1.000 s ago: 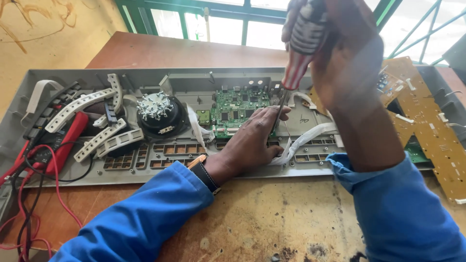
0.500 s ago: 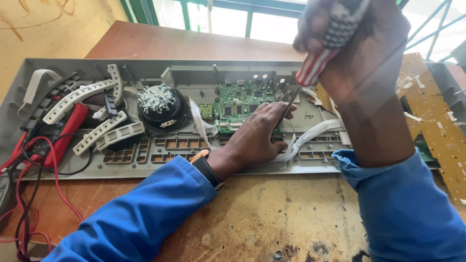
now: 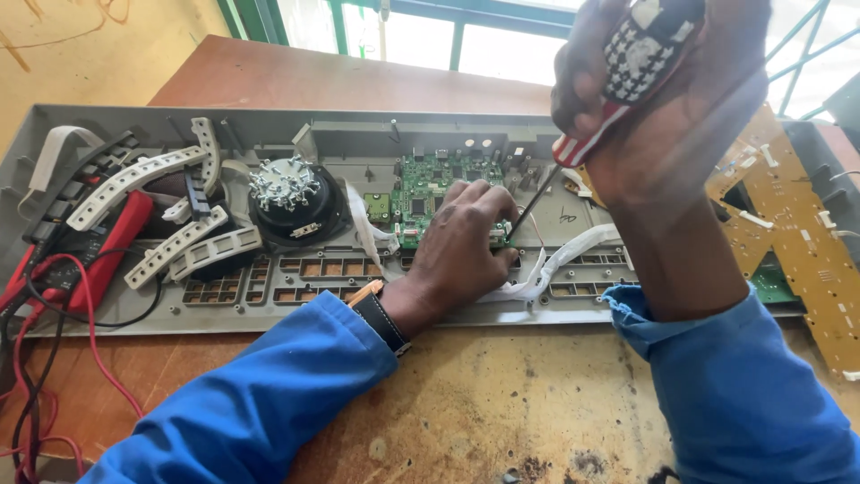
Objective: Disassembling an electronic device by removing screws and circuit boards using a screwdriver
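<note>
My right hand (image 3: 667,116) is gripping the screwdriver (image 3: 618,85), its shaft slanting down-left, tip at the green board (image 3: 434,184). My left hand (image 3: 466,246) is pressing flat on this board's right edge.

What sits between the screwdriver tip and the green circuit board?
Nothing visible. The screwdriver, gripped by the right hand, runs down to the green circuit board edge beside the left hand; its fingers hide the tip's contact.
</note>
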